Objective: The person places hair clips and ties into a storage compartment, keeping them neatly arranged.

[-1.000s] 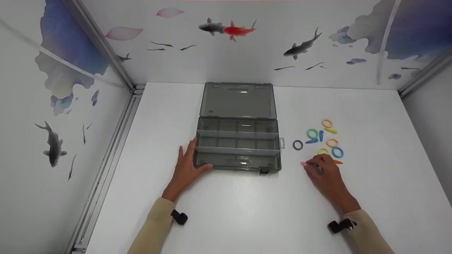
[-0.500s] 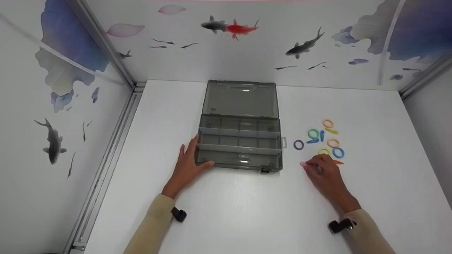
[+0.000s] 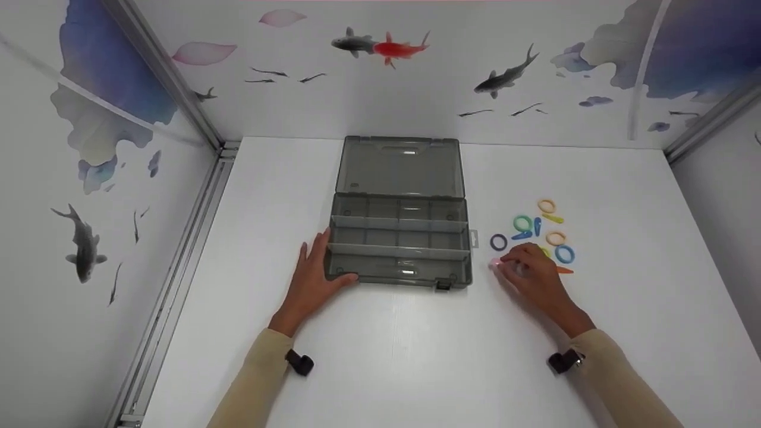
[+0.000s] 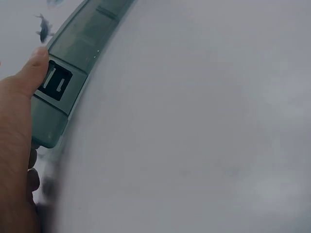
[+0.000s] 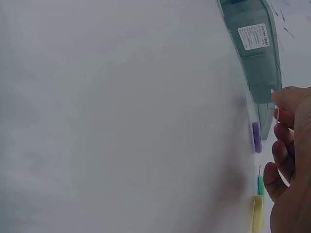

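In the head view a translucent grey compartment box (image 3: 398,266) lies with its lid (image 3: 399,169) folded back. My left hand (image 3: 310,278) is spread around its front left corner, thumb at the front edge and fingers along the left side. The left wrist view shows the thumb beside the dark latch (image 4: 56,80). To the right of the box, my right hand (image 3: 535,276) pinches a small pink hair clip (image 3: 495,263) between thumb and fingertips. Most of that clip is hidden; in the right wrist view it appears as a thin pink edge (image 5: 278,115).
Right of the box lie a purple hair tie (image 3: 499,234), a green one (image 3: 522,216), a blue one (image 3: 565,261), orange ones (image 3: 547,200) and several clips, including a yellow clip (image 3: 553,219) and an orange clip (image 3: 565,270). A yellow hair tie is partly covered by the right hand.
My right hand has moved slightly left and away from the body, carrying the pink hair clip toward the box. My left hand stays at the box corner.
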A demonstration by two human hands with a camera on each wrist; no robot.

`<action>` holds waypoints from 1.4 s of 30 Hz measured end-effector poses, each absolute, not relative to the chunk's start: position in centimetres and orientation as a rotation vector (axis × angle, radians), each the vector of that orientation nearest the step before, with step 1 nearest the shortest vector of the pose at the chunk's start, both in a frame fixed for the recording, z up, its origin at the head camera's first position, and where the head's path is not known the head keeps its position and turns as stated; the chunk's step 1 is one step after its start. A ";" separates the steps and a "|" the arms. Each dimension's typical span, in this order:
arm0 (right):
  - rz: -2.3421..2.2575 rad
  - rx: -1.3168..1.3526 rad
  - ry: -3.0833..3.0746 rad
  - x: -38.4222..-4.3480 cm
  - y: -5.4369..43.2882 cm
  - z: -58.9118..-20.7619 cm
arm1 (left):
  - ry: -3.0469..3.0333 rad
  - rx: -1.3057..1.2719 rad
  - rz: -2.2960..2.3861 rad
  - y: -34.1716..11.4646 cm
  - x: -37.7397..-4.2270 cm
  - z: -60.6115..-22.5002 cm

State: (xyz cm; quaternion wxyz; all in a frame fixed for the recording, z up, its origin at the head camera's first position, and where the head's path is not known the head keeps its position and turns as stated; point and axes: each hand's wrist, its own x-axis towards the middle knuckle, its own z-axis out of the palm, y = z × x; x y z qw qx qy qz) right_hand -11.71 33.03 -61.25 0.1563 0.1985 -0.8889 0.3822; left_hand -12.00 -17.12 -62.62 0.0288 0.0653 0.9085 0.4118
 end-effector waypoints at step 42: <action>1.286 0.611 -2.566 -21.3 27.9 -57.5 | 2.833 0.236 1.291 -17.2 -12.0 -63.0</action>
